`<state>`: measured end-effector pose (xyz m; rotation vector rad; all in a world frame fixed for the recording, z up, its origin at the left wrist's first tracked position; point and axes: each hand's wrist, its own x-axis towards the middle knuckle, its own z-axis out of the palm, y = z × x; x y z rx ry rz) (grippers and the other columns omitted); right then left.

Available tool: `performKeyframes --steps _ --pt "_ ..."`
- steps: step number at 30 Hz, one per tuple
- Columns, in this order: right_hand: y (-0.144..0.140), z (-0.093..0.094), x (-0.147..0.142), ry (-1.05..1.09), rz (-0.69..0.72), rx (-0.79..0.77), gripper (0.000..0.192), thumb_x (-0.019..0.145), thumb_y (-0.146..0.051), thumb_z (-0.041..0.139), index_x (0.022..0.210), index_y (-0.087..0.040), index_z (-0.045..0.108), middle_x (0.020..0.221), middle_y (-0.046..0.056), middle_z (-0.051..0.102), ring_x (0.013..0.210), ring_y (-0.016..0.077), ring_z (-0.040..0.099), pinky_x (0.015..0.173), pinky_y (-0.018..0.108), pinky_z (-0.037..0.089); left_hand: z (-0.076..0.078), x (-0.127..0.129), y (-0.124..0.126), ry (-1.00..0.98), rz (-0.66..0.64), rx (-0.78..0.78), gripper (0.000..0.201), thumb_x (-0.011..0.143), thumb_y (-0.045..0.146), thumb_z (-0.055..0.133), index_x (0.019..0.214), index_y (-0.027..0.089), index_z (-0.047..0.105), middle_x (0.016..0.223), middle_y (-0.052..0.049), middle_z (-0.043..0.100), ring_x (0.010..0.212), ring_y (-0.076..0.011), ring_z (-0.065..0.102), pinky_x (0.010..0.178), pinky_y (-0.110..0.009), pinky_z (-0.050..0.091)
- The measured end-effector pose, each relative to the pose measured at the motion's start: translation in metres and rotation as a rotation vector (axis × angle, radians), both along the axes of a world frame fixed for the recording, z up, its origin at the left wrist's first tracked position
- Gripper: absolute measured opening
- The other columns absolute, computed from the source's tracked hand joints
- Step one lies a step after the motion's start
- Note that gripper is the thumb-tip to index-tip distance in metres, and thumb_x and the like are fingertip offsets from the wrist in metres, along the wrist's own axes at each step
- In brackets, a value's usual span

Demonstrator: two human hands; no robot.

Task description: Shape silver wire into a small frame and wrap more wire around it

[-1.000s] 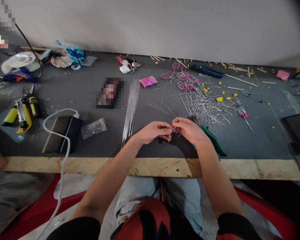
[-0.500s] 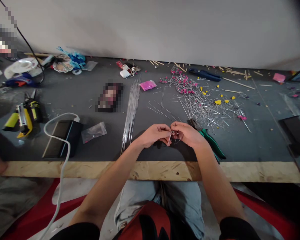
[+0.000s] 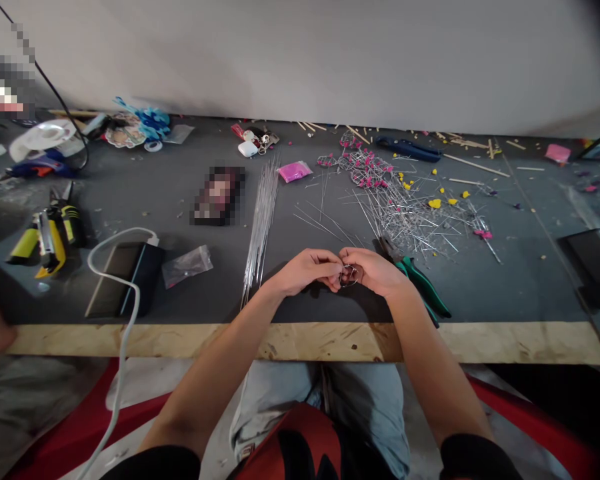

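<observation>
My left hand (image 3: 307,270) and my right hand (image 3: 375,270) meet over the dark table near its front edge. Between their fingertips they pinch a small bent loop of thin metal wire (image 3: 349,275), mostly hidden by the fingers. Green-handled pliers (image 3: 420,283) lie just right of my right hand. A bundle of long straight wires (image 3: 261,223) lies left of my left hand. Behind the hands spreads a heap of cut wire pieces (image 3: 405,210) with pink and yellow bits.
A power bank with a white cable (image 3: 125,273) and a small plastic bag (image 3: 187,265) lie at the left. Yellow-black cutters (image 3: 47,230) rest further left. Blue pliers (image 3: 410,148), a pink packet (image 3: 294,171) and wooden sticks lie near the wall. The table's wooden front edge (image 3: 505,341) runs across.
Both hands have drawn closer together around the wire loop, so less of it shows. The view has shifted slightly downward.
</observation>
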<state>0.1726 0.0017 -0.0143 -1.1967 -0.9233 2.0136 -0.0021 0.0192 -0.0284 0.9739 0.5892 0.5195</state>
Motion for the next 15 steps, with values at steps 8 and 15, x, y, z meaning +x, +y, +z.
performKeyframes --steps 8,15 --pt "-0.0001 0.0013 0.0018 0.039 -0.047 0.098 0.007 0.074 -0.023 0.057 0.069 -0.019 0.053 0.063 -0.003 0.055 0.063 0.011 0.053 0.064 0.024 0.04 0.0014 0.0012 -0.0015 -0.017 0.04 0.028 0.019 0.077 0.029 0.064 0.074 0.011 0.058 0.056 0.002 0.057 0.055 -0.0105 0.061 0.058 -0.025 0.051" --pt "-0.0019 0.0046 0.0001 0.038 -0.115 0.224 0.006 0.073 -0.023 0.062 0.069 -0.019 0.059 0.066 -0.004 0.054 0.064 0.0102 0.052 0.065 0.024 0.04 0.0025 0.0005 -0.0012 -0.014 0.057 0.055 0.019 0.076 0.03 0.064 0.075 0.012 0.058 0.054 0.003 0.052 0.052 -0.0101 0.058 0.055 -0.025 0.05"
